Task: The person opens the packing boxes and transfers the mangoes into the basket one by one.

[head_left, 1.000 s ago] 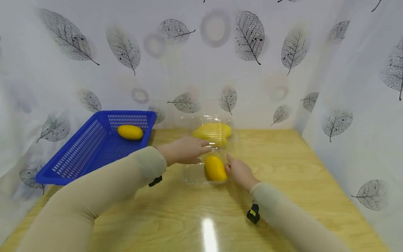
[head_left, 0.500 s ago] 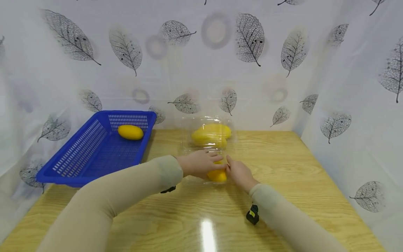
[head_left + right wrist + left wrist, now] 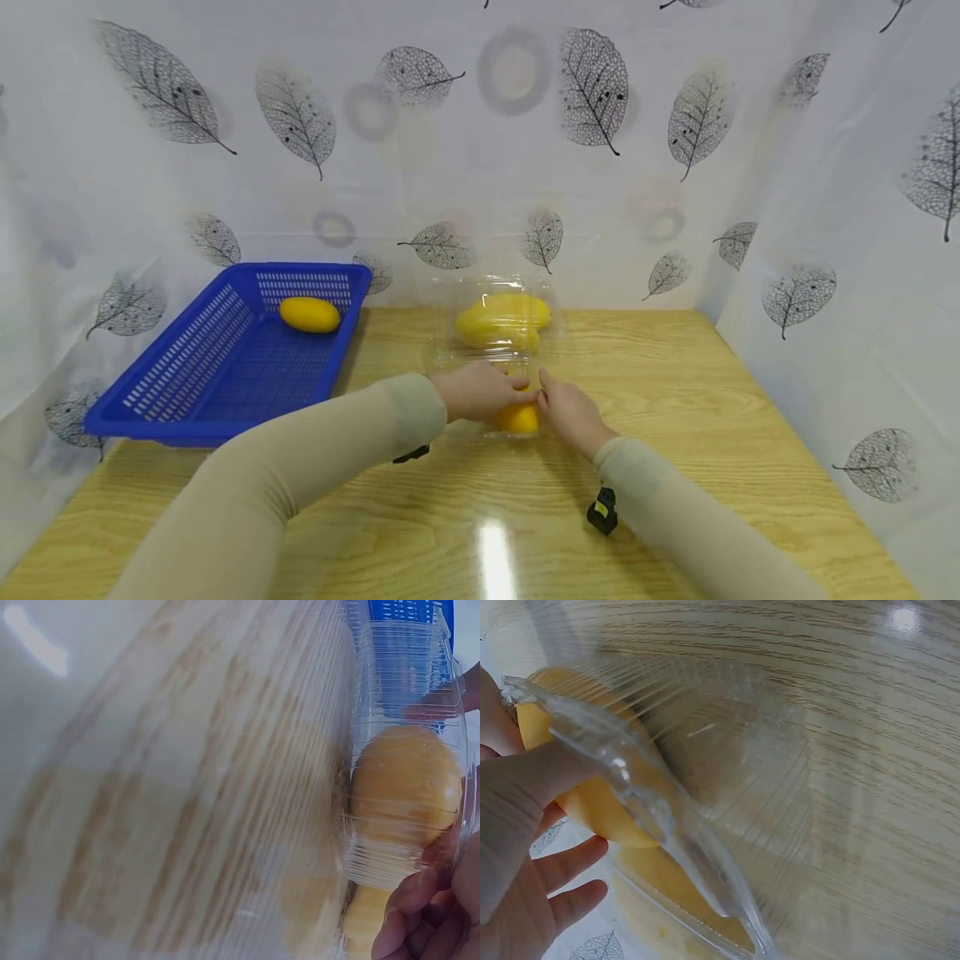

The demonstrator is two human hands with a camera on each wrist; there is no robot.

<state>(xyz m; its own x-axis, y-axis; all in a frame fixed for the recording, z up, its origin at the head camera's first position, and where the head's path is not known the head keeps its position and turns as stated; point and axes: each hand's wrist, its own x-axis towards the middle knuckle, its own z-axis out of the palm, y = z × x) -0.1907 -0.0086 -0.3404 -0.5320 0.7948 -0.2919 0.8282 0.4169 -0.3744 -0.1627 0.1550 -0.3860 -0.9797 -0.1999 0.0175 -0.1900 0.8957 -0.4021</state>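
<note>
A clear plastic clamshell box [image 3: 397, 656] stands unfolded on the wooden table. One yellow mango [image 3: 519, 419] lies in its near half, partly hidden by my left hand [image 3: 480, 390]. That hand reaches in over the rim from the left and grips the mango, thumb and fingers on opposite sides; two of its fingers [image 3: 577, 862] spread loosely in the left wrist view. At the near half's right side, my right hand [image 3: 572, 412] pinches the clear rim between thumb and curled fingers. More yellow mangoes [image 3: 498, 321] show through the clear plastic of the far half.
To the left is a blue plastic basket [image 3: 150, 429] with a single mango [image 3: 310, 314] near its back wall. A white leaf-print curtain [image 3: 465, 183] hangs behind the table [image 3: 645, 367] and along both sides.
My left hand has come nearer and down from beside the far half onto the mango in the near half, covering part of it. My right hand has stayed at the rim.
</note>
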